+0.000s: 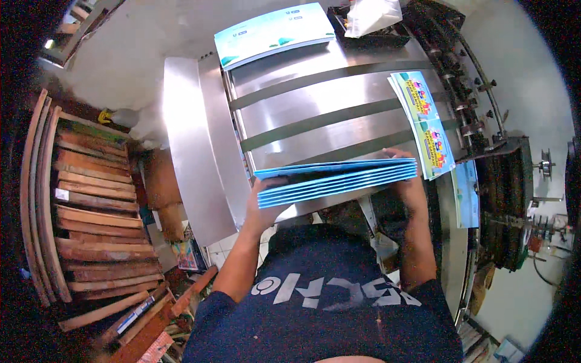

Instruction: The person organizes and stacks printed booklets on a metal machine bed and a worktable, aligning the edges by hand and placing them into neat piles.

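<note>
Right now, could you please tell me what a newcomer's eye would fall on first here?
Most likely the blue sheets, held mid-view between the left hand and the right hand. Next might come the yellow-and-green prints toward the right side of the shiny metal table, then the wooden slats stacked in rows at the left of the view.

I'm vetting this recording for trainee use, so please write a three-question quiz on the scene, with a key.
1. What do the left hand and right hand hold between them?
2. True or false: dark bands run across the shiny metal surface.
3. Which lies nearer the right hand? A: the wooden slats; B: the yellow-printed sheets.

Key: 1. A stack of blue sheets; 2. True; 3. B.
</note>
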The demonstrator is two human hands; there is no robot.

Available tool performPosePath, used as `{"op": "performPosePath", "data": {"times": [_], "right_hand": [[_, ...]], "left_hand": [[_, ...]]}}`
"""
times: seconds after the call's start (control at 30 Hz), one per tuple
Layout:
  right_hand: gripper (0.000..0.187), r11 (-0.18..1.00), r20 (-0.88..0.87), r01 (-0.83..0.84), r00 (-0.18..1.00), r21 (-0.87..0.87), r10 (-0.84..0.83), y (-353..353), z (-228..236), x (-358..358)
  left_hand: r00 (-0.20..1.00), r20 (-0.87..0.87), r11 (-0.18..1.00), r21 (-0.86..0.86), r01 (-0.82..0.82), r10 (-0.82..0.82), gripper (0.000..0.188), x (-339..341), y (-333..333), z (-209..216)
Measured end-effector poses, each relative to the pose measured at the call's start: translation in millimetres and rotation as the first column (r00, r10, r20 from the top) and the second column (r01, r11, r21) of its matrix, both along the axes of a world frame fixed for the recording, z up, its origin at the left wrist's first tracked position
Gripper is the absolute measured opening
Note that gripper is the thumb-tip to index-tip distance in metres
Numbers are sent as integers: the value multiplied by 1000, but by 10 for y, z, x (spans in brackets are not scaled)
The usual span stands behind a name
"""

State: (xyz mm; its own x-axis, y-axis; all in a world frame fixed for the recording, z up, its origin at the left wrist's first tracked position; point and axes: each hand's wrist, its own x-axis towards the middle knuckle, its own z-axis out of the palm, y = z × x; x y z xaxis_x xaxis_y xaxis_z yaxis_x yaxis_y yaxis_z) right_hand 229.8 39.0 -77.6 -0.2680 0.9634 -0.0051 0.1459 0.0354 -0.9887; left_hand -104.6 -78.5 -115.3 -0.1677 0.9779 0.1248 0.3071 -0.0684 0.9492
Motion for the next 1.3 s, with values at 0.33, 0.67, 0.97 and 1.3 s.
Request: {"op": "performPosePath", "data": {"times": [0.33, 0.67, 0.97, 1.3], "right_hand": [[50, 994, -98, 106, 989, -16, -107, -587, 180, 193], [73, 869, -239, 470, 871, 155, -429, -2158, 467, 1360], [114, 445, 12, 762, 499, 470, -867, -3892, 686, 2185], [63, 550, 538, 244, 121, 798, -834, -4420, 1442, 2303]], "left_hand": [[989, 145, 990, -127, 60, -41, 40, 56, -196, 337], [947, 131, 956, 47, 288, -292, 26, 1259, -548, 871], [805, -81, 792, 145, 593, -587, 22, 2358, -842, 830], [718, -187, 666, 275, 694, -671, 19, 3059, -747, 1053]]}}
